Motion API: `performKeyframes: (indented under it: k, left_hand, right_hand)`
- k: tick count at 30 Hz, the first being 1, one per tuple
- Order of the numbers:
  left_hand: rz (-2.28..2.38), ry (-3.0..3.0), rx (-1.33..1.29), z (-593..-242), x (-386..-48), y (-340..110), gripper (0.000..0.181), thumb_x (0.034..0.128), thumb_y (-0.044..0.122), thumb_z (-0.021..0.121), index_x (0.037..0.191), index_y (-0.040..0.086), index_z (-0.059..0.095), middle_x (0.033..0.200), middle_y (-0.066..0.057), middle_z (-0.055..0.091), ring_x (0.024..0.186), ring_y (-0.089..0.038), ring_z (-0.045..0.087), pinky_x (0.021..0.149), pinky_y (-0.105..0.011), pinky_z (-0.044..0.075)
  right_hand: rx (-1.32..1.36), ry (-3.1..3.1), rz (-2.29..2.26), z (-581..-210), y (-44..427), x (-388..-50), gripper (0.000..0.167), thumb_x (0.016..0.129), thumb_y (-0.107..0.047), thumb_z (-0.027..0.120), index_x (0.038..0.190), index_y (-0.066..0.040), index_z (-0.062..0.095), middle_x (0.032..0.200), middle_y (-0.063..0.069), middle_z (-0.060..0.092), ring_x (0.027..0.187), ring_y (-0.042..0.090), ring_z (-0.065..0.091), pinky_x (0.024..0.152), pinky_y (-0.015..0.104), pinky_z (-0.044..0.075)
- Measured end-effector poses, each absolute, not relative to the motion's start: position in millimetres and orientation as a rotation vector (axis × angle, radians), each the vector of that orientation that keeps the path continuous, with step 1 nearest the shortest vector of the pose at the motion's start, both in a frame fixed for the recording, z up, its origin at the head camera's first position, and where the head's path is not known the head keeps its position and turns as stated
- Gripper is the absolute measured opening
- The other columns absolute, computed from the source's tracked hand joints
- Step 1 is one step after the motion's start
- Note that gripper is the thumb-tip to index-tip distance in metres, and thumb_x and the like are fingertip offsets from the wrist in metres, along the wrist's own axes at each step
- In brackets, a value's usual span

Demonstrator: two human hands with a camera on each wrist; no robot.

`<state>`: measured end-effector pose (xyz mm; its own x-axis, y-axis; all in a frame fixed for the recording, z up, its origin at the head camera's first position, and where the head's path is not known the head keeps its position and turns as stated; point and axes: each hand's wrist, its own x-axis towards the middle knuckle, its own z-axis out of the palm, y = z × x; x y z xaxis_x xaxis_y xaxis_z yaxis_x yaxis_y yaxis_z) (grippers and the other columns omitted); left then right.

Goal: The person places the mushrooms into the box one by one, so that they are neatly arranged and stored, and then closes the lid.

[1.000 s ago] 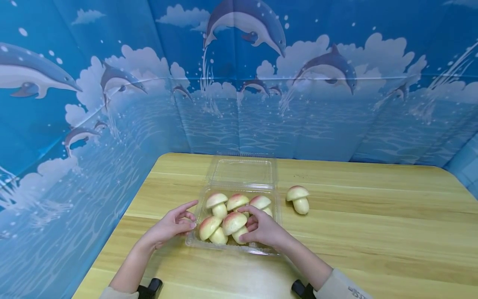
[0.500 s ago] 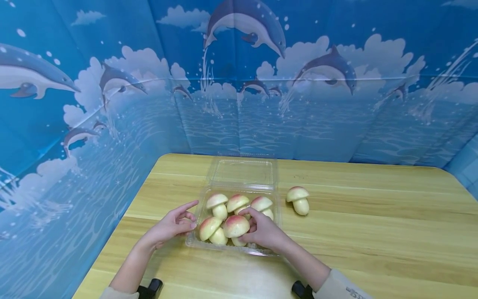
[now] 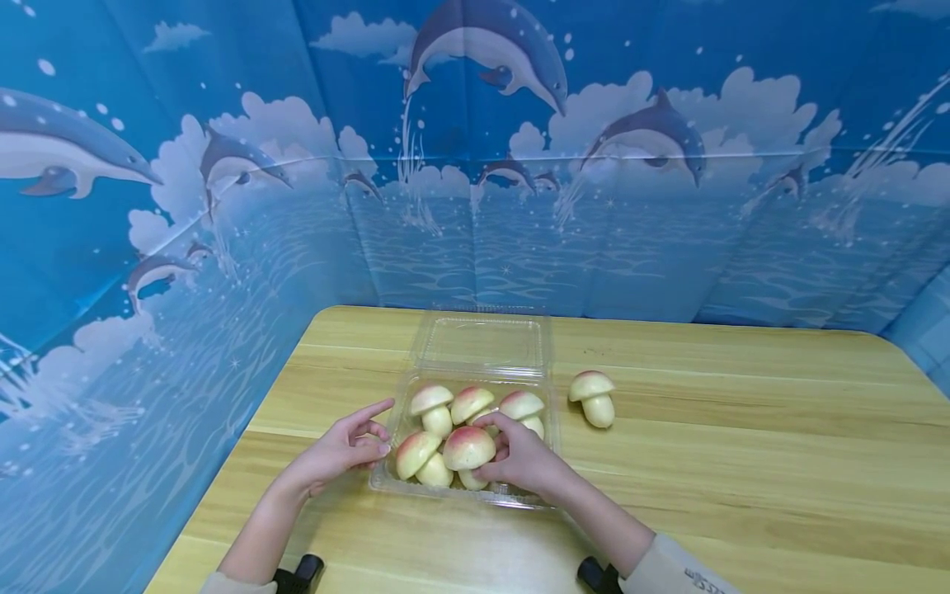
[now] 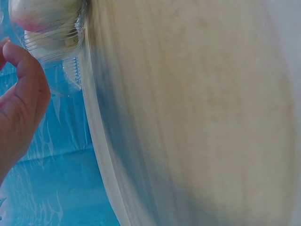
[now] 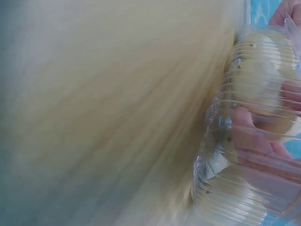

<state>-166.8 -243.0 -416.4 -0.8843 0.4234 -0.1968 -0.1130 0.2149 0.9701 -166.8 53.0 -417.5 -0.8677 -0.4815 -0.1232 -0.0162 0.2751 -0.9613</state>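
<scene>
In the head view, a clear plastic clamshell box [image 3: 453,493] lies open and holds several pale yellow mushrooms with pink-tinged caps. My right hand [image 3: 523,458] reaches into it and holds the front middle mushroom [image 3: 469,448] by its right side, the thumb low near the stem. Through the ribbed wall in the right wrist view, the right thumb [image 5: 249,134] shows close against a mushroom [image 5: 256,84]. My left hand [image 3: 345,445] is at the box's left rim, index finger extended and thumb at the edge. Part of the left hand [image 4: 23,89] shows beside the box in the left wrist view.
A single mushroom [image 3: 593,398] lies on the wooden table [image 3: 742,462] to the right of the box. The transparent lid [image 3: 484,341] is folded back flat behind it. A blue dolphin-print curtain [image 3: 519,239] hangs along the table's back and left sides.
The front middle mushroom has turned in my right hand; its cap has shifted slightly right and now sits over more of the stem. My left hand stays at the left rim.
</scene>
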Motion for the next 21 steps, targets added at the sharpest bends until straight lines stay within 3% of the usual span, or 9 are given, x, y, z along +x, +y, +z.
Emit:
performKeyframes:
  k: [21]
  left_hand:
    - [1.715, 2.072, 0.278, -418.5, -168.0, -243.7, 0.073, 0.0882, 0.008, 0.062, 0.148, 0.005, 0.021, 0.102, -0.01, 0.046, 0.07, -0.011, 0.049, 0.062, -0.022, 0.043]
  right_hand:
    - [-0.429, 2.203, -1.553, -409.5, 55.1, -168.4, 0.059, 0.069, 0.001, 0.078, 0.122, -0.002, 0.051, 0.088, 0.013, 0.054, 0.072, 0.017, 0.058, 0.063, 0.03, 0.049]
